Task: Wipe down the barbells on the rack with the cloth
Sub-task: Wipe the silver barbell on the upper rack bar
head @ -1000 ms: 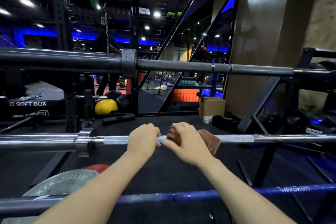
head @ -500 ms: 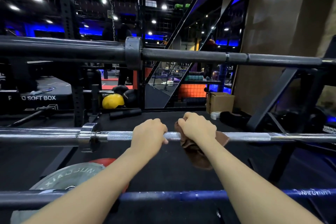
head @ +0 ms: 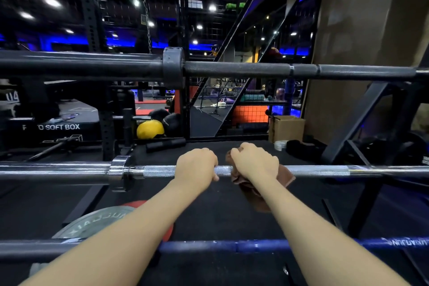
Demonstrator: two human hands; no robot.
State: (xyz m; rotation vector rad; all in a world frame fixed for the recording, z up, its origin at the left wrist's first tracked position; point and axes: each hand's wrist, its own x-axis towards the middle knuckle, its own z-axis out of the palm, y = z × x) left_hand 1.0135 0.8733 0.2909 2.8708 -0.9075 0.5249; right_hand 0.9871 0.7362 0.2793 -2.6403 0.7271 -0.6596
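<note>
Three barbells lie level across the rack. The chrome barbell point(head: 325, 170) is the middle one. My left hand point(head: 196, 167) grips its knurled shaft bare. Just to the right, my right hand point(head: 255, 163) grips the same shaft through a brown cloth point(head: 286, 177); the cloth wraps the bar and hangs down below my wrist. A black barbell point(head: 243, 69) runs above, and a blue barbell point(head: 232, 246) runs nearest me under both forearms.
Black rack struts point(head: 355, 123) rise at the right. A grey weight plate point(head: 92, 223) and a red one lie on the floor at lower left. Farther back sit a yellow ball point(head: 149, 129), a black soft box point(head: 58, 126) and a cardboard box point(head: 286, 127).
The cloth first sat bunched on the bar behind my right hand; now it hangs down below the wrist. Both hands keep their grip while the view shifts slightly.
</note>
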